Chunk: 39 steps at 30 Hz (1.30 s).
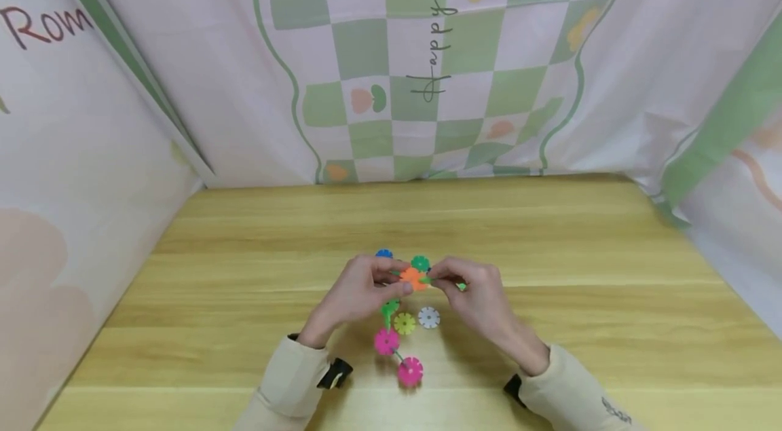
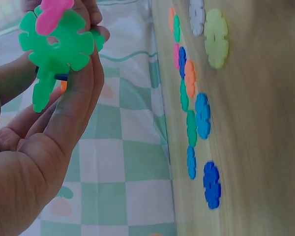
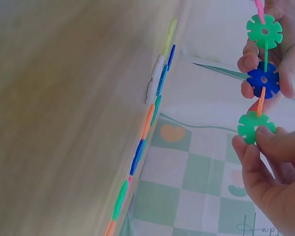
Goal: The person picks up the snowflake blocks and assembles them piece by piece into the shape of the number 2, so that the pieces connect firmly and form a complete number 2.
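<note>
A chain of notched plastic snowflake discs hangs between the two hands above the table. The left hand (image 1: 360,287) grips the chain around its blue disc (image 3: 258,78), thumb and fingers on either side. At the end of the chain, the right hand (image 3: 280,167) pinches a green disc (image 3: 248,125) between thumb and fingertips. An orange disc (image 1: 413,277) slotted between blue and green faces the head camera. Below the left hand trail more linked green discs (image 2: 54,42) and two pink discs (image 1: 387,341). In the left wrist view, fingers partly hide the joined pieces.
A yellow disc (image 1: 404,323) and a white disc (image 1: 429,317) lie flat on the wooden table (image 1: 580,268). Several loose discs, among them a dark blue disc (image 2: 212,185), lie beyond the hands. A checkered curtain (image 1: 415,44) hangs at the table's far edge.
</note>
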### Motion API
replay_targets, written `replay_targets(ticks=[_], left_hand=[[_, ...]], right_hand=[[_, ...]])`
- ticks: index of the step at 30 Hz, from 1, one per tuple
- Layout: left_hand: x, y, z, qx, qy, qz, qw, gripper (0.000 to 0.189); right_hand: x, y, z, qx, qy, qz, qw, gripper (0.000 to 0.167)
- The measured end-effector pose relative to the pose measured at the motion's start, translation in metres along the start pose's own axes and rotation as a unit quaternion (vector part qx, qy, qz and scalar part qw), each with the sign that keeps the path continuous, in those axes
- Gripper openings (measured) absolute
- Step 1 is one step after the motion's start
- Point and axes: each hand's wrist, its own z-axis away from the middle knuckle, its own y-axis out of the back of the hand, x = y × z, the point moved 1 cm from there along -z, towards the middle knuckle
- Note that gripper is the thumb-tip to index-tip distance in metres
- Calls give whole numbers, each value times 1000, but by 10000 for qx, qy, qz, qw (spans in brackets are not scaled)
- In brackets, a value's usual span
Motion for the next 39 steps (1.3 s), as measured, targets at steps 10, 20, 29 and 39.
replay_targets(ticks=[10,20,29,39], left_hand=[[3,-1,0,47,86,552,9984,36],[1,-1,-1,-85,94,880,9960,36],[0,3,0,-158,139,1126,9934,36],[1,6,2,-207,420,1580,9863,37]], right_hand=[[-5,0,-1,641,206,132,9976,28],[-3,0,-1,683,608,192,9956,29],[-5,3,-8,569,882,183,9943,28],[-6,7,-7,442,23,-295,9986,22]])
